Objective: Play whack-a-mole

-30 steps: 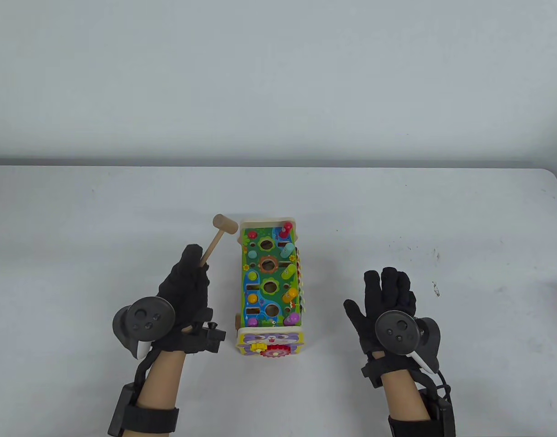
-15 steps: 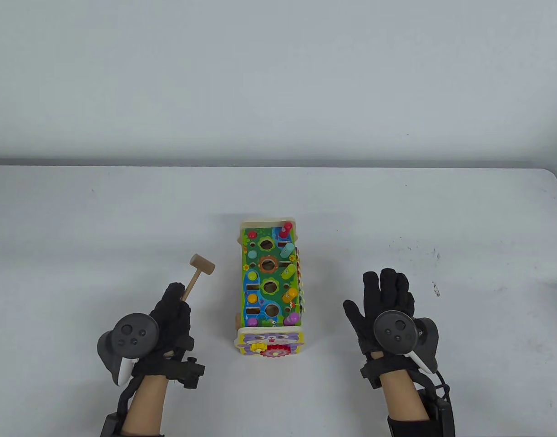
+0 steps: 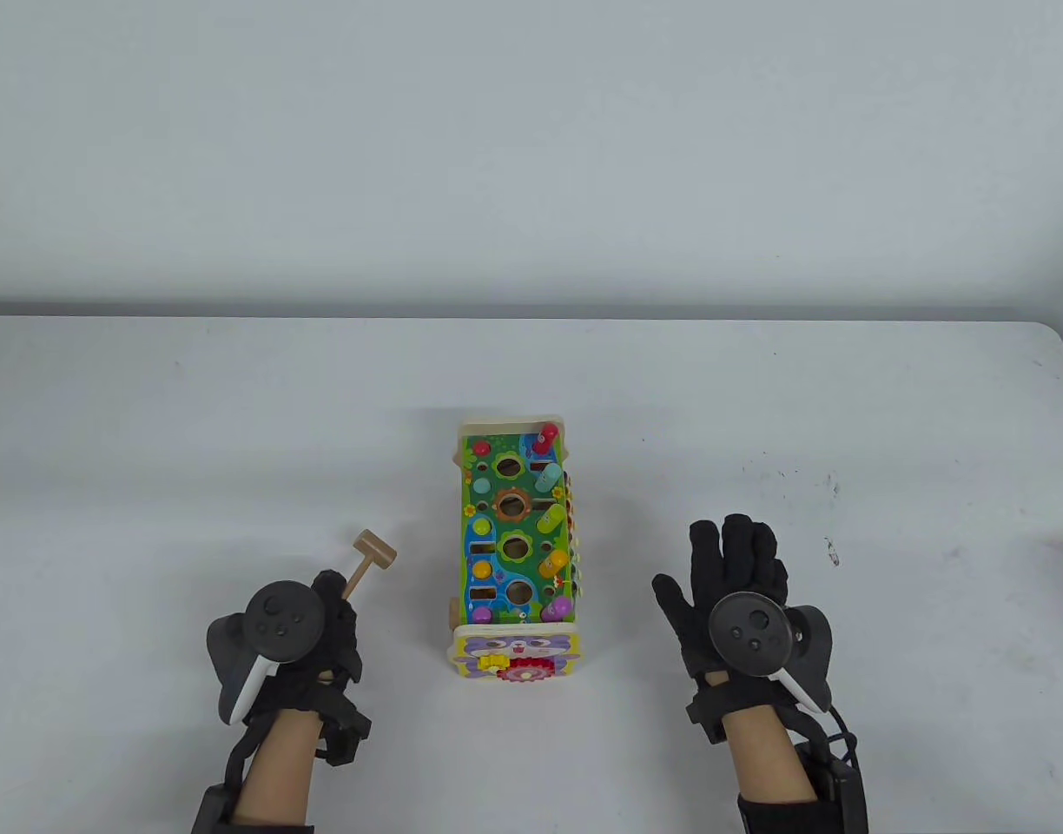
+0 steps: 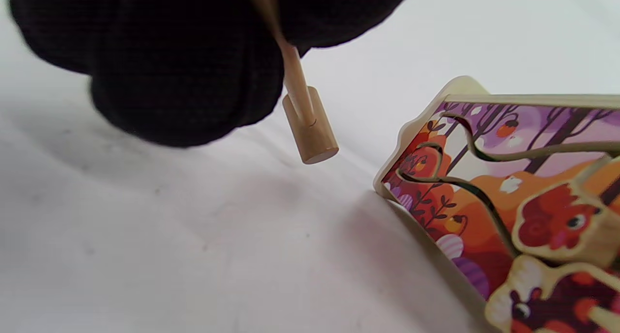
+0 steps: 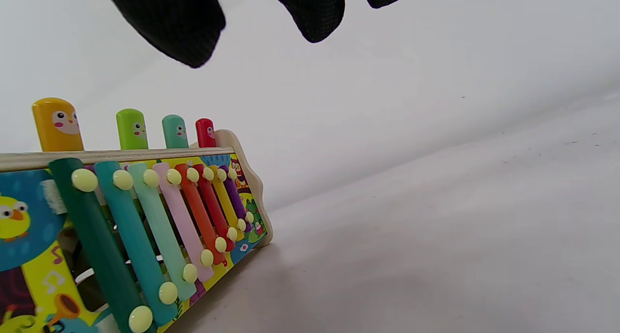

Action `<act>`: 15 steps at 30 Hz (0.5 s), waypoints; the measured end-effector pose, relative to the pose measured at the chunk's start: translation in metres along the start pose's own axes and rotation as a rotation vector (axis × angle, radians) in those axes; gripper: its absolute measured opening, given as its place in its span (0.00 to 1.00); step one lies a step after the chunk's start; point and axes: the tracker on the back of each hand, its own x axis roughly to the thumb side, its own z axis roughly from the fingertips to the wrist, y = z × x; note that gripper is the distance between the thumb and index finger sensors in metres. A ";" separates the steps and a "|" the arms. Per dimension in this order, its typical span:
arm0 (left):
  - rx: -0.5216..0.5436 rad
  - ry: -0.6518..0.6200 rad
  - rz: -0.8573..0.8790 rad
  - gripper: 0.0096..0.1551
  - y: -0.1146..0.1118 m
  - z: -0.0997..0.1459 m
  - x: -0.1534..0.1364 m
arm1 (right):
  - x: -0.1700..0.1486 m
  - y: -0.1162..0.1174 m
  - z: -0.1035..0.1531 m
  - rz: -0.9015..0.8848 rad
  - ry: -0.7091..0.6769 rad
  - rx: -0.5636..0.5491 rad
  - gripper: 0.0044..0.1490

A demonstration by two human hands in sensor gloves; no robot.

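The whack-a-mole toy (image 3: 516,556) is set at the centre of the white counter (image 3: 149,417), wide bare surface being left toward the far edge and toward both side edges. A small wooden hammer (image 3: 368,558) is held by its handle in the left hand (image 3: 310,643), lower left of the frame — its head is kept clear of the toy's left side. The right hand (image 3: 740,591) is laid flat at lower right, fingers spread, nothing gripped. The toy's green top is pierced by round holes, coloured pegs (image 5: 131,128) standing along its right edge — xylophone bars (image 5: 160,226) are fixed below them.
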 end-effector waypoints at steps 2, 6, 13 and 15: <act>-0.014 0.011 -0.016 0.31 -0.002 -0.001 -0.001 | 0.000 0.000 0.000 -0.001 0.001 0.000 0.47; -0.010 0.023 -0.044 0.31 -0.003 -0.002 -0.001 | 0.000 0.000 0.000 -0.001 0.002 0.001 0.47; -0.014 0.039 -0.247 0.29 -0.005 -0.004 0.004 | 0.001 0.000 0.000 -0.002 0.001 0.000 0.47; -0.012 0.044 -0.290 0.29 -0.006 -0.004 0.006 | 0.001 0.000 0.000 -0.002 0.001 0.000 0.47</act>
